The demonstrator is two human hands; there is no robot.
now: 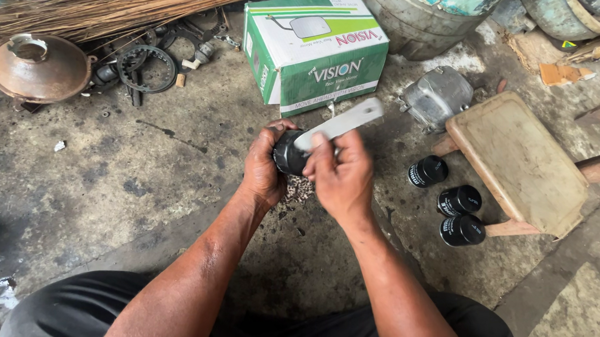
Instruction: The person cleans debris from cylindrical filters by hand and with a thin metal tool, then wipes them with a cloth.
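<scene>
My left hand point(263, 165) grips a black cylindrical filter can point(288, 155) from its left side, above the dirty concrete floor. My right hand point(341, 177) holds the near end of a flat grey metal strip point(344, 123), which lies across the can's top face and points up and to the right toward a green and white cardboard box point(315, 50). Small dark bits point(299, 189) lie on the floor just under the can.
Three black filter cans point(427, 171) point(459, 200) point(462, 230) lie to the right beside a low wooden stool point(515, 162). A grey metal housing point(437, 96) sits behind them. A rusty round pan point(37, 67), gear rings point(147, 67) and a broom point(104, 12) are at the far left; drums point(435, 11) stand at the back right.
</scene>
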